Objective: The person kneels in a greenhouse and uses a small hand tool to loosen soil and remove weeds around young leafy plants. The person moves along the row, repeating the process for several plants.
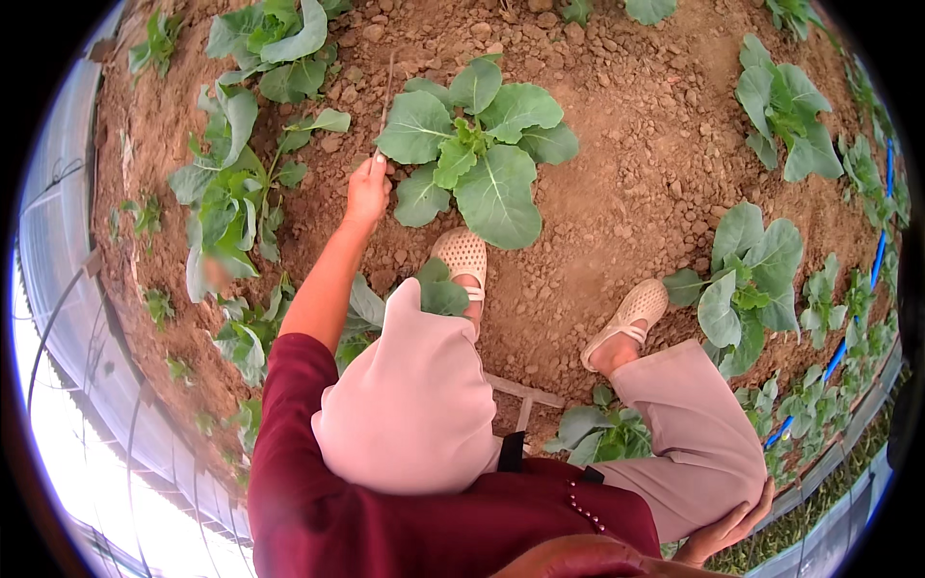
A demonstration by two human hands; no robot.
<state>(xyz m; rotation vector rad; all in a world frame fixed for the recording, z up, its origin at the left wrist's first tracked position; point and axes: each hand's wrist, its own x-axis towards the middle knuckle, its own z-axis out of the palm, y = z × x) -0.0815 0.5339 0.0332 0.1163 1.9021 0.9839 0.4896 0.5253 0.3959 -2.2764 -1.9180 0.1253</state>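
My left hand (368, 191) is closed around the lower end of a thin brown stick (389, 90). The stick points away from me over the soil, along the left side of a broad-leaved plant, probably a brassica (477, 144). One leaf of that plant lies close to my thumb. At the lower right, my right hand (730, 524) rests against the outside of my bent right knee, with no object visible in it. Part of that hand is hidden by the trouser leg (694, 448).
My perforated shoes (462, 253) stand on crumbly brown soil (607, 188). More leafy plants (231, 173) grow at left and right (751, 282). A wooden piece (524, 394) lies below me. A blue hose (878, 260) runs along the right; plastic sheeting (61, 195) borders the left.
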